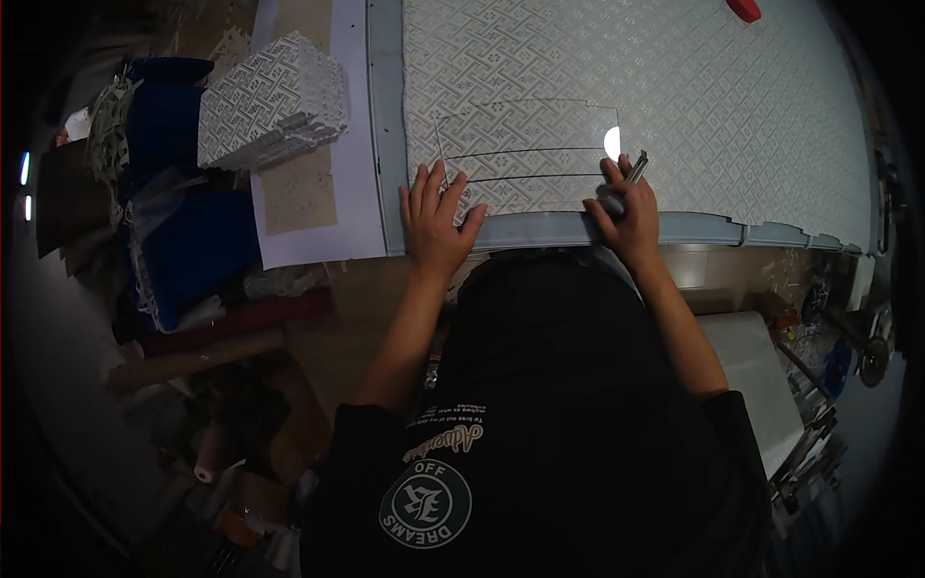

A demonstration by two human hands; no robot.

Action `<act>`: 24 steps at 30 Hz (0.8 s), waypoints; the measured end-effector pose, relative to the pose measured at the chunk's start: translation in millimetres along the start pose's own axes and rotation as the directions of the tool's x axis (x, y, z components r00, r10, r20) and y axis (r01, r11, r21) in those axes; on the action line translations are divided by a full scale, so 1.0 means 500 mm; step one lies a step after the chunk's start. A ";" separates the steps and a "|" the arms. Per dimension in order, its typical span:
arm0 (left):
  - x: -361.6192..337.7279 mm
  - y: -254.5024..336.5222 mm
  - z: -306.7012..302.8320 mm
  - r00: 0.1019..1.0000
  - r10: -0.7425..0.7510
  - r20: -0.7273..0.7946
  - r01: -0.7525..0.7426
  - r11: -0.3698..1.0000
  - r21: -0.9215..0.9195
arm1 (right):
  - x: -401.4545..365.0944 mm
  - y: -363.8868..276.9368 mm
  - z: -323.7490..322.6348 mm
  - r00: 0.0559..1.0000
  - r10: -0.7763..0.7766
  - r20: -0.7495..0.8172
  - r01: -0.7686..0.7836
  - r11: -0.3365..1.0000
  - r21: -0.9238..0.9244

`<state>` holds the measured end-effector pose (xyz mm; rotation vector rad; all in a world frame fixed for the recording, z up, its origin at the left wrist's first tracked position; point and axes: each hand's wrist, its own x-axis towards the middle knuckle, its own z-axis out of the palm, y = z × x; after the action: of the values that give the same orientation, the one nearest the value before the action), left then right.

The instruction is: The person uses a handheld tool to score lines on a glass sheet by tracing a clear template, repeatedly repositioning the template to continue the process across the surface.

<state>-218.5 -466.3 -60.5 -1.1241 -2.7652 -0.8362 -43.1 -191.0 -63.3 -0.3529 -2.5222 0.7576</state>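
Note:
A clear template [530, 130] with two dark lines across it lies flat on silver-white patterned material [732, 106] at the table's near edge. My left hand [440, 220] rests with fingers spread over the template's lower left corner. On the other side, my right hand [633, 217] touches the template's lower right corner with its fingertips. A slim metal tool, apparently a utility knife [639, 166], sticks up from between the fingers of that hand. Its lower part is hidden by the hand. A bright round glare spot sits on the template's right edge.
Left of the material, a stack of cut patterned pieces [255, 101] stands on a white sheet [361, 193]. Blue bins [207, 241] hold scraps farther left. A red object [744, 10] lies at the far right. Rolls and offcuts crowd the floor below the table.

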 end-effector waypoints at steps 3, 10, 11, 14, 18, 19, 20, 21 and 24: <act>0.000 0.000 -0.001 1.000 0.001 0.003 -0.001 1.000 -0.001 | -0.001 0.001 0.003 1.000 -0.001 -0.004 0.001 1.000 0.002; -0.001 -0.003 -0.002 1.000 0.006 0.008 -0.006 1.000 0.010 | -0.001 -0.001 0.004 1.000 0.000 -0.005 0.000 1.000 -0.018; -0.001 -0.004 0.001 1.000 0.015 0.002 -0.015 1.000 0.016 | -0.003 0.004 0.004 1.000 -0.008 -0.013 0.007 1.000 -0.024; -0.001 -0.002 0.002 1.000 0.007 -0.005 -0.007 1.000 0.008 | -0.005 0.001 0.001 0.999 0.050 0.000 -0.050 0.999 -0.005; -0.002 -0.005 0.003 1.000 0.005 0.000 -0.005 1.000 0.004 | -0.003 0.002 0.000 0.999 0.049 0.019 -0.049 0.999 -0.008; -0.002 -0.005 0.004 1.000 0.006 0.001 -0.006 1.000 0.007 | -0.003 0.001 -0.001 0.999 0.050 0.017 -0.050 0.999 -0.005; -0.001 -0.005 0.005 1.000 0.007 -0.001 -0.007 1.000 0.006 | -0.002 0.000 -0.003 0.999 0.033 0.021 -0.033 0.999 -0.015; -0.001 -0.005 0.004 1.000 0.008 -0.004 -0.008 1.000 0.006 | 0.001 -0.003 -0.004 1.000 0.016 0.026 -0.016 1.000 -0.024; -0.001 -0.006 0.003 1.000 0.007 0.008 -0.007 1.000 0.016 | 0.002 -0.009 -0.007 0.998 0.042 0.037 -0.040 0.998 -0.037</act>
<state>-219.8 -467.7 -63.2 -1.1365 -2.7670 -0.8090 -42.8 -192.7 -57.9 -0.4076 -2.5740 0.7415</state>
